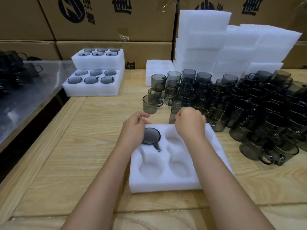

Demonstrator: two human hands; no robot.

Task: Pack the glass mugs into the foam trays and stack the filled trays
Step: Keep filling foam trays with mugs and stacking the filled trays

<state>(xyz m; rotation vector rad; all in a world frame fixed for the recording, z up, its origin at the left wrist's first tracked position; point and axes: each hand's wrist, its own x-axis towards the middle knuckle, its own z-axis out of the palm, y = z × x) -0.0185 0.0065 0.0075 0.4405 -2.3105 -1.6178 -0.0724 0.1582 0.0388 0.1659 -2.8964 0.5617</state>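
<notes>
A white foam tray (166, 178) with several round slots lies on the wooden table in front of me. One smoky glass mug (152, 136) sits upside down in its far-left slot, handle pointing toward me. My left hand (134, 128) rests at that mug's left edge, fingers loosely curled and holding nothing. My right hand (191, 123) is over the tray's far edge, thumb and fingers curled on the rim of a loose mug (172, 116) just behind the tray. The tray's other visible slots are empty.
A large crowd of loose grey mugs (249, 105) fills the table's right side. Filled trays (93, 87) are stacked at the back left. Tall piles of empty foam (207, 39) and cardboard boxes (108, 19) stand behind. A metal table (25, 90) adjoins on the left.
</notes>
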